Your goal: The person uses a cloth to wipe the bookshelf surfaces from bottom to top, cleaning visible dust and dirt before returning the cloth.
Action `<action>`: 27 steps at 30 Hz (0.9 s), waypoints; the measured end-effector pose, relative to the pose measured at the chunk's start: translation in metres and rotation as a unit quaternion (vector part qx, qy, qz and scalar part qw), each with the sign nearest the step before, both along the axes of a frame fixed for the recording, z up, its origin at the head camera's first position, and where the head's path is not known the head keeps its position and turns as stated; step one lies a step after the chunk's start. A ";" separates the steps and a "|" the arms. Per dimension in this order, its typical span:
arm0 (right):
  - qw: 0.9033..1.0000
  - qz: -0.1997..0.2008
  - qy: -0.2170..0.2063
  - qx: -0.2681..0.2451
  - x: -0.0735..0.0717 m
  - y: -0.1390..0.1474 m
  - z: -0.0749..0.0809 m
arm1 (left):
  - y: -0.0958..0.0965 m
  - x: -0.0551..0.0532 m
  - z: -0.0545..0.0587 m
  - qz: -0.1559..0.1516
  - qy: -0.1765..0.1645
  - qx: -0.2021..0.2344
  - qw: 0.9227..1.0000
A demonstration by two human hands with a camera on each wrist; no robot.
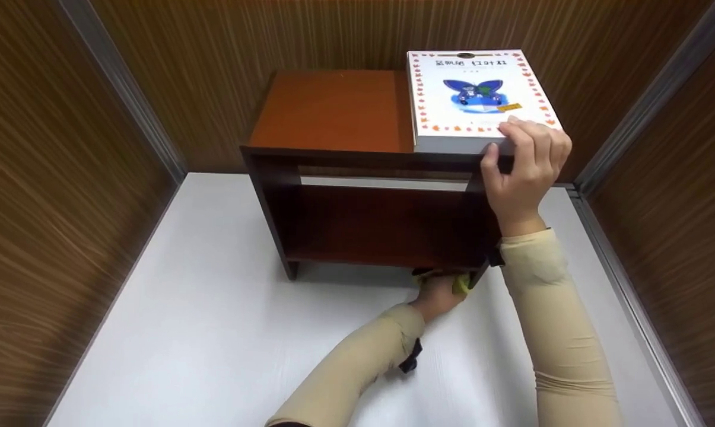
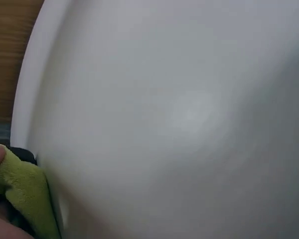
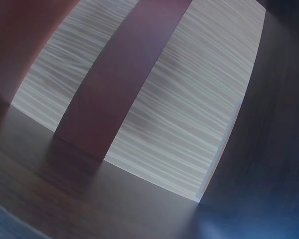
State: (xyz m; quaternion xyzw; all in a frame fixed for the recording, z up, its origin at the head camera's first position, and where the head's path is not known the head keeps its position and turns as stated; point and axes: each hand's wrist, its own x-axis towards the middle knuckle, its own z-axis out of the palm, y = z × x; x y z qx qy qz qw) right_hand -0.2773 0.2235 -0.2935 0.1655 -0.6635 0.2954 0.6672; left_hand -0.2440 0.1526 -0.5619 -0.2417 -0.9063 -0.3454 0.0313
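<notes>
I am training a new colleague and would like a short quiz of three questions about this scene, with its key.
1. True or false: the white book lies flat on top of the brown shelf.
2. What does the left hand hold?
3. The right hand touches: A, the wooden wall; B, the white book; C, the floor.

Key: 1. True. 2. A yellow-green cloth. 3. B.

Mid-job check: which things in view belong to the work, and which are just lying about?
Seemingly in the job:
- cloth, in the left hand
- shelf
- book, with the right hand on its near corner

Just surroundings:
- white table
- wood-patterned wall
</notes>
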 end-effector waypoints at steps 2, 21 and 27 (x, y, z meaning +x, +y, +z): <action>1.000 -0.002 -0.003 0.000 -0.001 0.001 -0.002 | -0.011 0.010 -0.003 -0.030 0.018 -0.003 0.999; 1.000 0.007 -0.016 -0.005 0.011 -0.003 0.009 | -0.173 0.037 0.110 0.035 -0.096 0.379 0.920; 1.000 0.010 -0.019 -0.007 0.015 -0.008 0.012 | -0.214 0.025 0.147 0.113 0.296 0.092 0.944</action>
